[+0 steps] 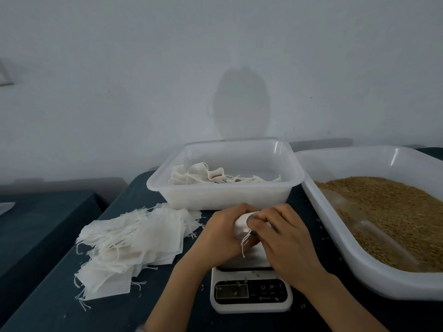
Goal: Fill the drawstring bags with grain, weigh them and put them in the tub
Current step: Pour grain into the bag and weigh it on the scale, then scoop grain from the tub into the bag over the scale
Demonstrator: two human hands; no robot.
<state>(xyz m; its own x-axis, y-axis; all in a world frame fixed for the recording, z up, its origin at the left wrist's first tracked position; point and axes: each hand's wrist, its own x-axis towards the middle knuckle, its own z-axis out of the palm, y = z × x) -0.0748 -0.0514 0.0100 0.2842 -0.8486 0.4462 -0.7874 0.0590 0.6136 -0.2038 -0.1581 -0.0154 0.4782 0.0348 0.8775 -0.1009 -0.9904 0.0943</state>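
Both hands meet over the white kitchen scale (251,297) at the table's middle front. My left hand (221,233) grips a small white drawstring bag (242,225) from the left. My right hand (285,238) pinches its top from the right, and the string ends hang down between the hands. Behind them stands the white tub (225,190) with several filled bags (211,177) lying inside. A large white tray (359,262) of brown grain (393,207) sits on the right, with a clear scoop (374,236) lying in it.
A loose heap of flat empty drawstring bags (134,243) lies on the dark tablecloth to the left of the scale. Stray grains dot the cloth around the scale and on its panel. A second dark table (36,226) stands at the far left, a bare wall behind.
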